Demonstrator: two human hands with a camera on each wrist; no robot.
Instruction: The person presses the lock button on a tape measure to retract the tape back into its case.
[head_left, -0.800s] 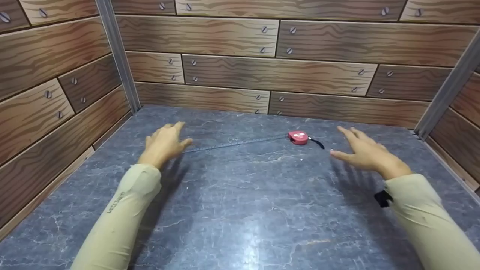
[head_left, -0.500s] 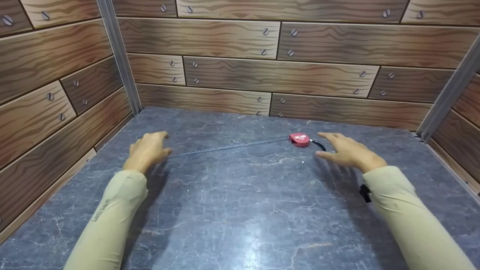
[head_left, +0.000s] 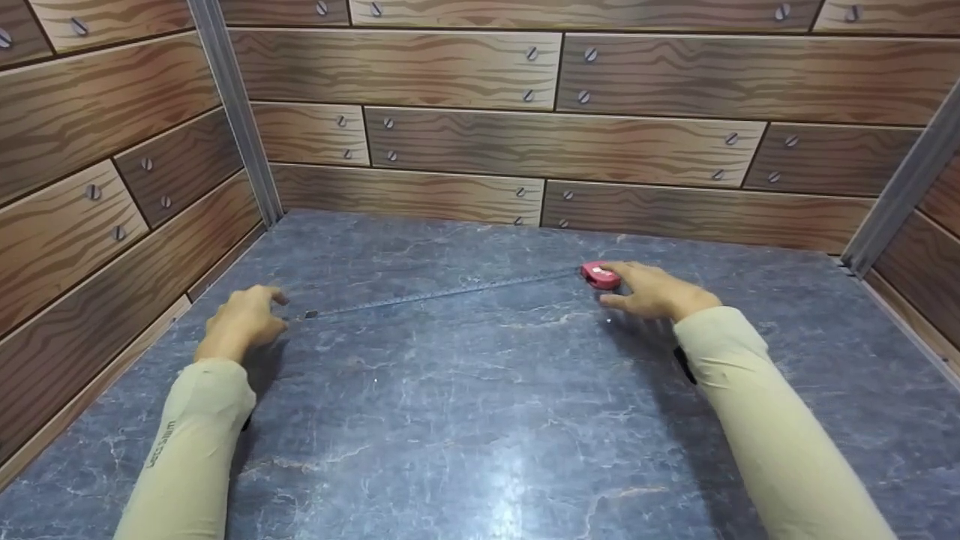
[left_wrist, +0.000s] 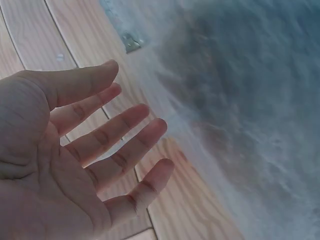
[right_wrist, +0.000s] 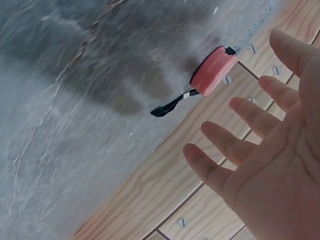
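A red tape measure [head_left: 600, 275] lies on the table toward the back right, its blade [head_left: 450, 291] drawn out leftward along the surface. Just left of the blade's metal end hook [head_left: 310, 314] hovers the left hand [head_left: 241, 322], fingers relaxed and empty. The right hand [head_left: 652, 291] is at the right side of the red case, thumb and fingers spread; in the right wrist view a gap shows between the fingers and the case [right_wrist: 215, 71], with its black strap [right_wrist: 172, 105]. In the left wrist view the hook [left_wrist: 133, 44] lies beyond the thumb of the open hand [left_wrist: 75, 150].
The dark marbled tabletop [head_left: 450, 420] is bounded by wood-patterned walls [head_left: 450, 142] at the back, left and right. Grey metal posts [head_left: 236, 112] stand in both back corners.
The left hand has moved left and nearer the person, uncovering the blade's end. Moving left, the right hand has come up beside the case. The tape measure stays about where it was.
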